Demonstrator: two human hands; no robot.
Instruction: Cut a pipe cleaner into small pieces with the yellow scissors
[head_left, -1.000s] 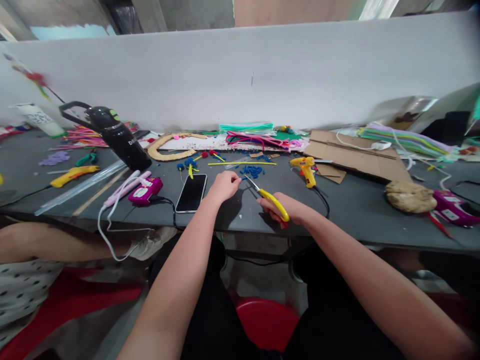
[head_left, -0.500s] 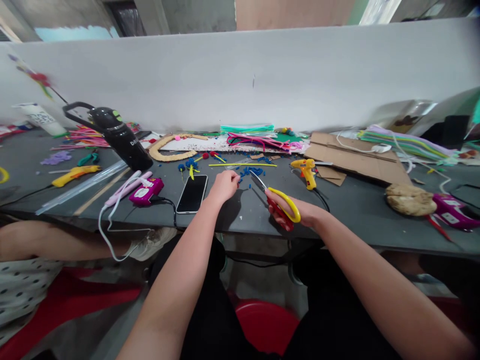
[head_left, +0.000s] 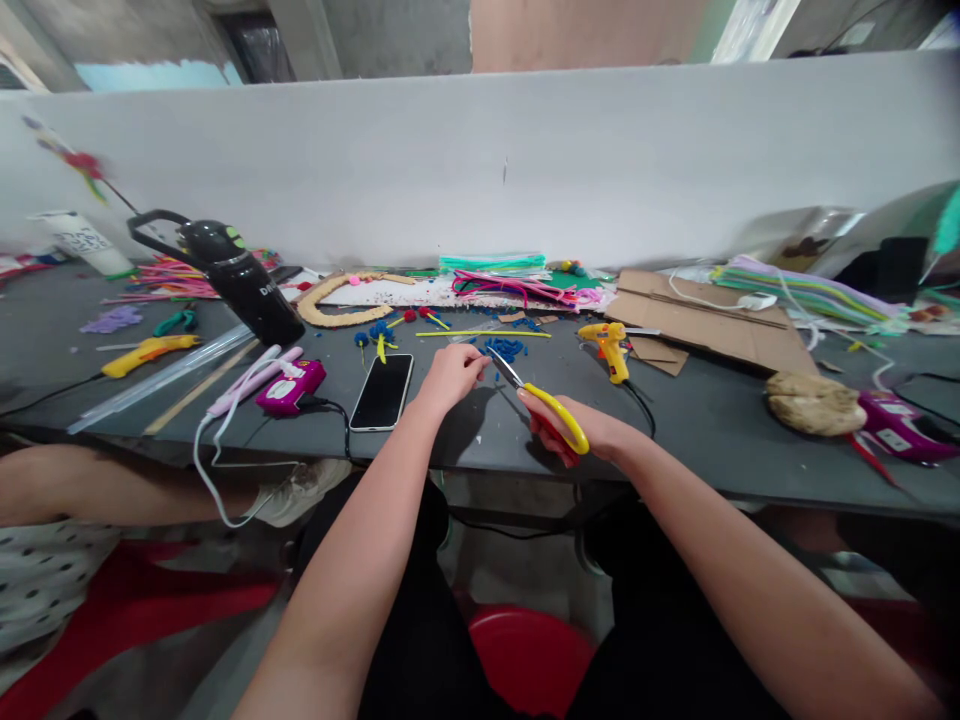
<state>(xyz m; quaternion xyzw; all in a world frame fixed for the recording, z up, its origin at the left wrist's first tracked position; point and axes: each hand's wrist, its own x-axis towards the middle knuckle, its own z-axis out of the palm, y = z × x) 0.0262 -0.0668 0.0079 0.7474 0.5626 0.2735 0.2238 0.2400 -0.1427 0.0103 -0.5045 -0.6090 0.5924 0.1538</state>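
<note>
Your right hand (head_left: pixel 581 432) is closed around the yellow handles of the scissors (head_left: pixel 551 405). It holds them just above the worktop (head_left: pixel 705 425), near its front edge. The thin blades point up and left, and their tip comes right next to your left hand (head_left: pixel 448 374). Your left hand rests on the worktop with its fingertips (head_left: pixel 480 361) pinched together. What they pinch is too small to tell. A little pile of blue bits (head_left: pixel 506 347) lies just behind the two hands. A phone (head_left: pixel 383 391) lies flat, dark side up, just to the left of your left hand. Further left is a purple glue gun (head_left: pixel 289 386) with its cord. A yellow glue gun (head_left: pixel 611 346) stands behind your right hand, a bit to the right. Brown cardboard (head_left: pixel 709 322) lies further right and back.
</note>
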